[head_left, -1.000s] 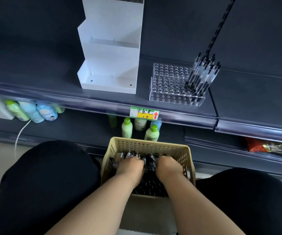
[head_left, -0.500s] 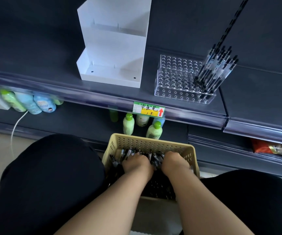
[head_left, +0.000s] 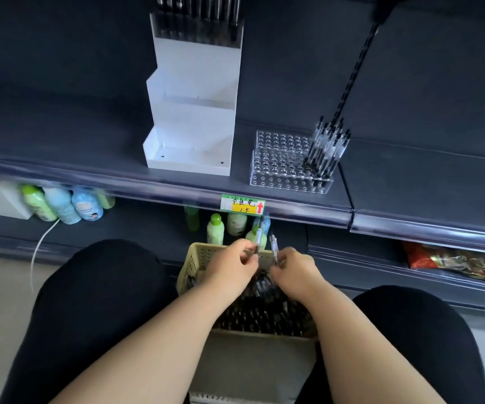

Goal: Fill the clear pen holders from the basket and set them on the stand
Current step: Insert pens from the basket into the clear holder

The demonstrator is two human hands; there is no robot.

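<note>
**Holding one pen in each hand over the beige basket (head_left: 194, 263)**

The left hand (head_left: 229, 265) pinches a clear-barrelled pen (head_left: 257, 239) and the right hand (head_left: 293, 272) pinches a second pen (head_left: 274, 247). Both pens stand roughly upright just above the basket. That grip likely lets each one go straight down into a hole.

The basket sits between the person's knees, within easy reach, and is heaped with loose pens (head_left: 264, 313).

The clear pen holder (head_left: 279, 164) stands on the dark shelf (head_left: 89, 141), just right of the white tiered stand (head_left: 194, 132). Only its right end carries a cluster of pens (head_left: 327, 141). The other holes are bare, so I judge this holder far from full.

On the stand's top tier sits a filled holder (head_left: 197, 24), packed with pens. The two lower tiers hold nothing, presumably waiting for the next holders.
</note>
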